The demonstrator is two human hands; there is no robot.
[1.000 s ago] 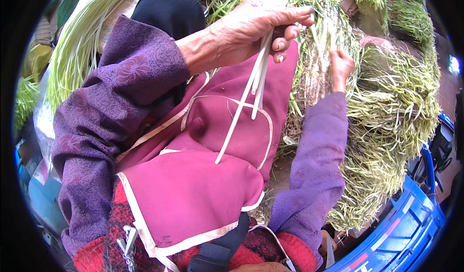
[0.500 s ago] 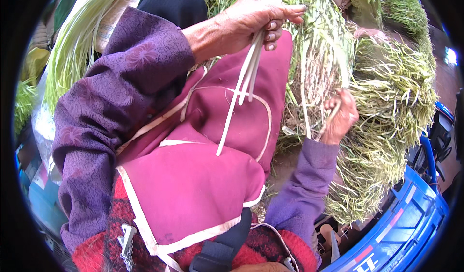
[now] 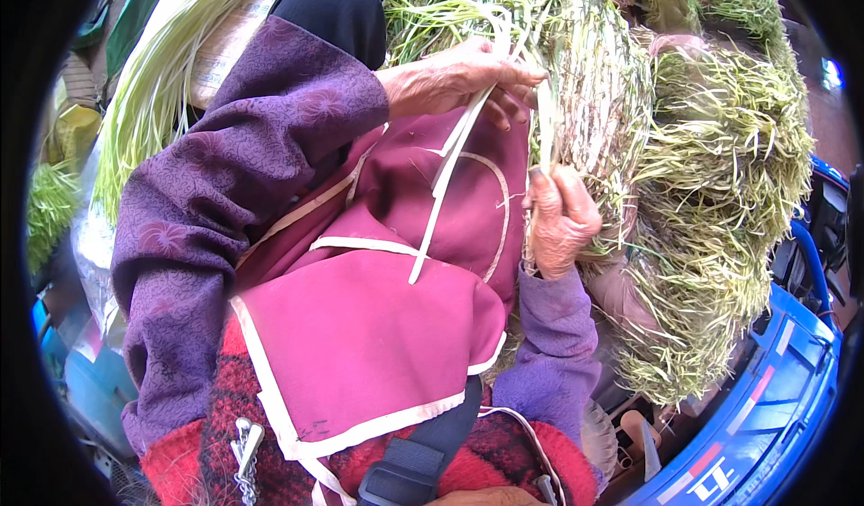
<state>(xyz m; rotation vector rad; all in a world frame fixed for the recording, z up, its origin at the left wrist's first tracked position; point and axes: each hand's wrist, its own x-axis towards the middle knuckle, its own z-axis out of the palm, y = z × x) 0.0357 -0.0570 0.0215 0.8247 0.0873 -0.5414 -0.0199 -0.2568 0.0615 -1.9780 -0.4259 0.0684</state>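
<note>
Several long pale stalks with thin green leaf ends, like chives (image 3: 439,196), are held in my left hand (image 3: 468,81), their white ends hanging over my maroon apron (image 3: 378,335). My left thumb and index finger pinch together, with the other fingers curled below. Just to the right and lower, my right hand (image 3: 563,218) is closed on another pale stalk (image 3: 546,128), which runs up to the left fingertips. Behind both hands lies a thick heap of similar stalks (image 3: 598,92), partly brown and dry.
Bundles of greenish-yellow stalks (image 3: 720,155) are piled at the right, above a blue vehicle panel (image 3: 765,398). Cleaned-looking pale green stalks (image 3: 135,101) drape at the upper left, beside a dark-clothed knee (image 3: 333,11). A clear plastic bag (image 3: 93,245) hangs at the left.
My right hand has moved left and in from the heap, bringing a stalk up beside my left hand. My left hand has dropped slightly, still holding its stalks.
</note>
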